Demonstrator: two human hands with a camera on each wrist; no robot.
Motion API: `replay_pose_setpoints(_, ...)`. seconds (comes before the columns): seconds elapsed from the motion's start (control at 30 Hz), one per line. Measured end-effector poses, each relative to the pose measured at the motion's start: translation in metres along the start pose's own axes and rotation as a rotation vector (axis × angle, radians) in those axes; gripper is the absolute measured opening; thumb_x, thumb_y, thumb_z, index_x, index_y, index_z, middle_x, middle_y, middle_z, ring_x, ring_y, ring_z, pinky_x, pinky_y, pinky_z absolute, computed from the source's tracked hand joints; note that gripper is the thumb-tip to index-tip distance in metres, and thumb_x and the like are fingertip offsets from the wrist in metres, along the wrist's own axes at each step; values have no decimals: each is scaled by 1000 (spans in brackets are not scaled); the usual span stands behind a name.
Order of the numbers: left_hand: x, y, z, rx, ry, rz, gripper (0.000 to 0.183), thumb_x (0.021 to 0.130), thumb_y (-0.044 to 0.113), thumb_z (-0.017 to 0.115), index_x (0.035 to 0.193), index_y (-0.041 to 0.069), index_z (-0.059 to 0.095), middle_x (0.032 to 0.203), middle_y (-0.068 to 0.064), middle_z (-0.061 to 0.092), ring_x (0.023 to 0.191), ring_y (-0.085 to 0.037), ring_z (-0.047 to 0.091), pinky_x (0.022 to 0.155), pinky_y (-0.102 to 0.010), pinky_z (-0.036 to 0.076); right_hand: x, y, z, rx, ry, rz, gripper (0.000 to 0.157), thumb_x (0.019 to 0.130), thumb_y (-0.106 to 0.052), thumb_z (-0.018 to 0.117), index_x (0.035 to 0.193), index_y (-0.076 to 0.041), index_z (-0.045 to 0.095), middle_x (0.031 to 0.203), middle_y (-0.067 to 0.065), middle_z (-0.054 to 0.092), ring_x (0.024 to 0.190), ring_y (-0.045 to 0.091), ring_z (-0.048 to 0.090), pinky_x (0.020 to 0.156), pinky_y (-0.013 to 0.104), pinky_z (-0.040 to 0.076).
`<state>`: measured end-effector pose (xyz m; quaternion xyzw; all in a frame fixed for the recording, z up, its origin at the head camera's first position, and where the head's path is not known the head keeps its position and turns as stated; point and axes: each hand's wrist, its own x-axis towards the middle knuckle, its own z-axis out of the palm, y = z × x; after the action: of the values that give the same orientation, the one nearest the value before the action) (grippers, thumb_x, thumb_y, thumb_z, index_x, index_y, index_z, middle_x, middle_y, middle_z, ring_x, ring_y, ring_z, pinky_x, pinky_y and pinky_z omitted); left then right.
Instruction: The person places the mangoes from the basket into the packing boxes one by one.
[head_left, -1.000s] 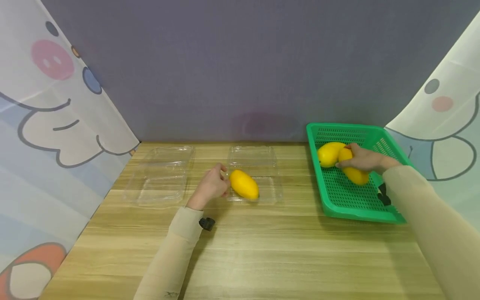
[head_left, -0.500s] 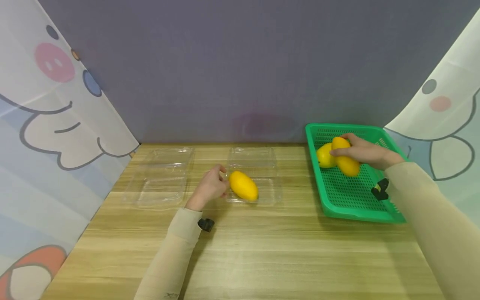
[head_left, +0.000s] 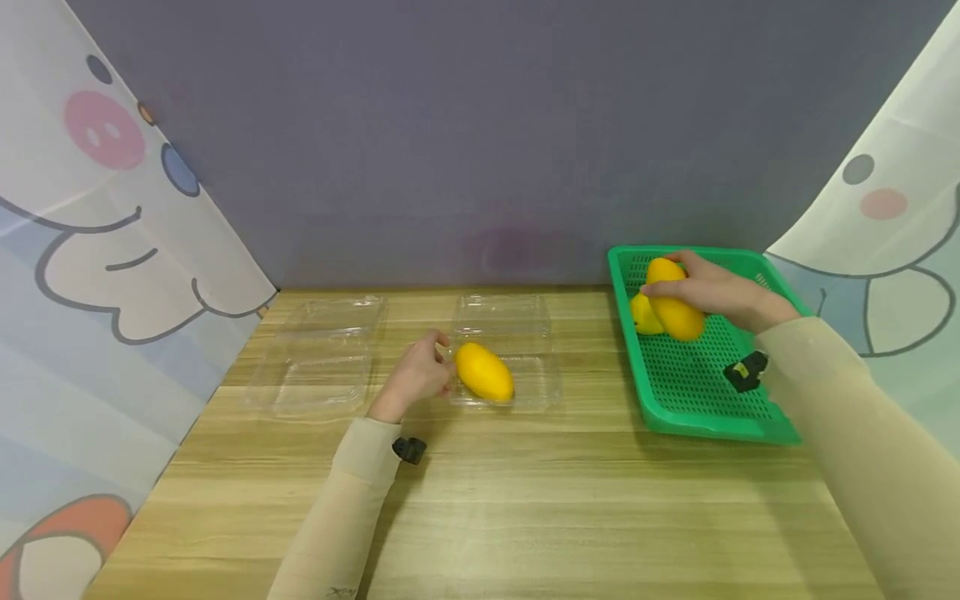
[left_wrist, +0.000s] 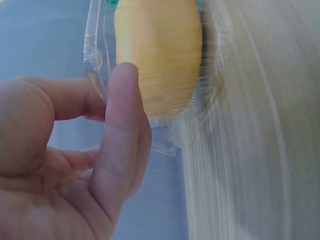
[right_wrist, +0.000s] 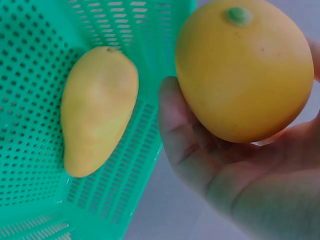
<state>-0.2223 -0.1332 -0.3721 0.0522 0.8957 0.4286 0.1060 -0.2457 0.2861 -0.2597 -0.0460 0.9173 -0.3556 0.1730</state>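
Observation:
In the head view, my right hand (head_left: 708, 292) grips a yellow mango (head_left: 678, 312) over the back left of the green basket (head_left: 720, 429). Its fingers and thumb lie round the fruit, whose green stem end faces the right wrist camera. Another mango (right_wrist: 100, 110) lies in the basket, partly covered by the held one in the head view. My left hand (head_left: 420, 375) is at the left side of a clear plastic container (head_left: 536, 383), fingers loosely bent. One fingertip (left_wrist: 125, 75) overlaps the container's wall in the left wrist view. Inside that container rests a third mango (head_left: 483, 372).
A second clear plastic container (head_left: 322, 379), its lid folded back, stands on the wooden table (head_left: 525, 508) to the left. Behind the table rises a grey backdrop (head_left: 450, 142), with cartoon-printed curtains (head_left: 60, 283) at both sides.
My right hand has lifted the mango and carried it up and leftward, over the basket's back left part. The left hand has stayed beside the container.

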Motion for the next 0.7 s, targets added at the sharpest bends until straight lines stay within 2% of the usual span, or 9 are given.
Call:
replay_pose_setpoints(0.17, 0, 0, 0, 6, 6, -7, 48, 97, 6, 62, 141, 0, 46, 100, -17, 61, 63, -22, 68, 61, -34, 59, -4, -13, 5, 15, 4, -16, 93, 99, -56, 58, 157, -2, 11, 130, 20, 50, 106, 31, 55, 84, 37, 47)
replay_pose_setpoints(0.3, 1, 0, 0, 2, 5, -16, 48, 97, 7, 62, 141, 0, 46, 102, -18, 60, 63, -22, 68, 62, -34, 59, -4, -22, 12, 23, 14, -35, 87, 99, -55, 58, 156, -5, 15, 127, 19, 51, 105, 30, 55, 85, 39, 45)
replay_pose_setpoints(0.53, 0, 2, 1, -3, 7, -15, 49, 96, 6, 63, 142, -1, 46, 103, -18, 61, 63, -21, 68, 61, -33, 59, -3, -34, 25, 28, 12, -72, 82, 100, -51, 58, 156, -7, 17, 125, 18, 50, 101, 30, 55, 78, 38, 47)
replay_pose_setpoints(0.7, -1, 2, 2, -7, 12, -5, 50, 95, 4, 62, 142, -2, 46, 101, -18, 62, 62, -21, 68, 61, -33, 59, -4, -48, 34, 6, 15, -82, 83, 98, -54, 59, 156, -10, 19, 126, 18, 51, 102, 31, 56, 77, 39, 48)
